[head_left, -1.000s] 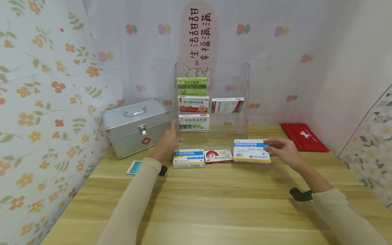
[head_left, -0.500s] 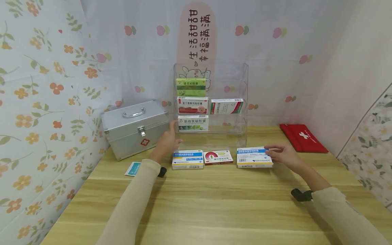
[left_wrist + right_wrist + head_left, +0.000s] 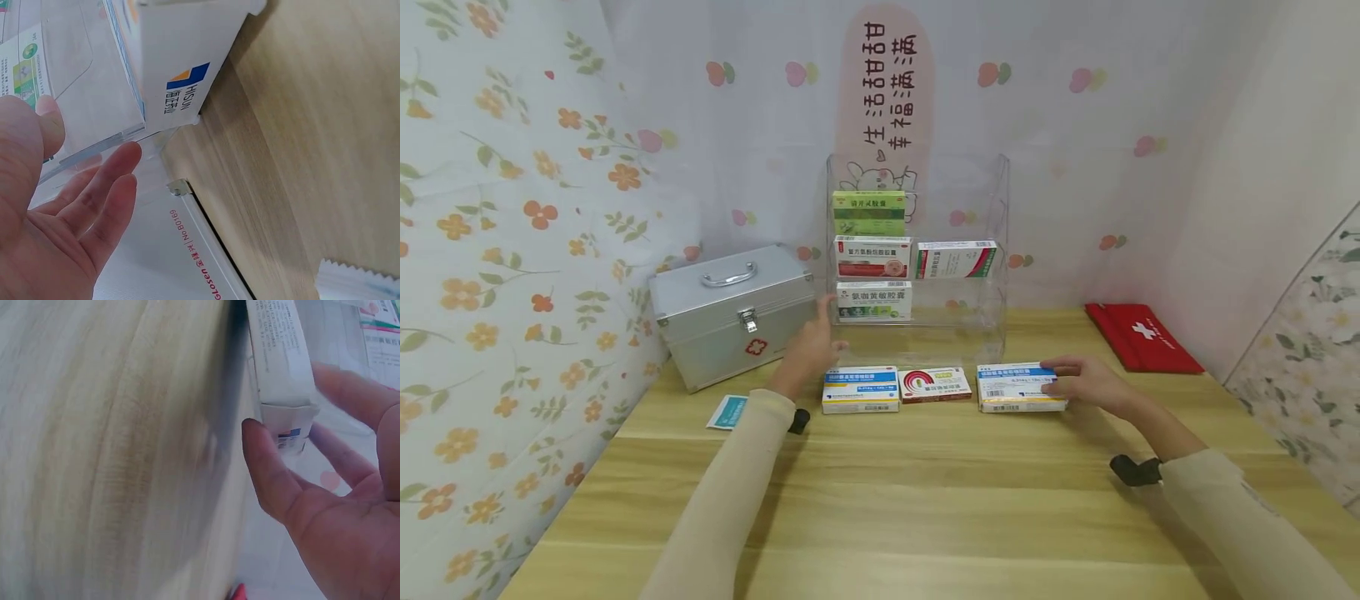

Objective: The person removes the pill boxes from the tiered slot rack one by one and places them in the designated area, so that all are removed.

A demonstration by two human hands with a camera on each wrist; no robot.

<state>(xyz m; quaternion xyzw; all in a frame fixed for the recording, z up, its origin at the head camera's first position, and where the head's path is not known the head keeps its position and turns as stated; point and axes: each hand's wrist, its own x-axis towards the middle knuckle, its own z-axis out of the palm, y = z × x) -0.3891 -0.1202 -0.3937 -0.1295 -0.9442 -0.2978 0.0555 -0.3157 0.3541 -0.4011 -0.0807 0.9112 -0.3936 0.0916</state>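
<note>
In the head view, my right hand (image 3: 1090, 383) holds the right end of a blue-and-white medicine box (image 3: 1011, 387). The right wrist view shows the thumb on one side of this box (image 3: 281, 356) and fingers on the other. My left hand (image 3: 808, 350) rests at the lower left edge of the clear display rack (image 3: 958, 321), fingers loosely extended and thumb apart. Left of the held box lie a red-and-white medicine box (image 3: 936, 384) and another blue-and-white box (image 3: 861, 390). In the rack stand a green box (image 3: 868, 213) and several white ones, among them a white-and-green box (image 3: 874, 301) nearest my left hand.
A silver first-aid case (image 3: 737, 317) stands left of the rack. The red pouch (image 3: 1144, 337) with a white cross lies at the back right. A small teal-and-white packet (image 3: 727, 412) is on the wooden table (image 3: 925, 500), beside my left forearm.
My right hand has lowered the blue-and-white medicine box slightly toward the front of the table, and its front side edge now shows. The left hand has stayed at the rack.
</note>
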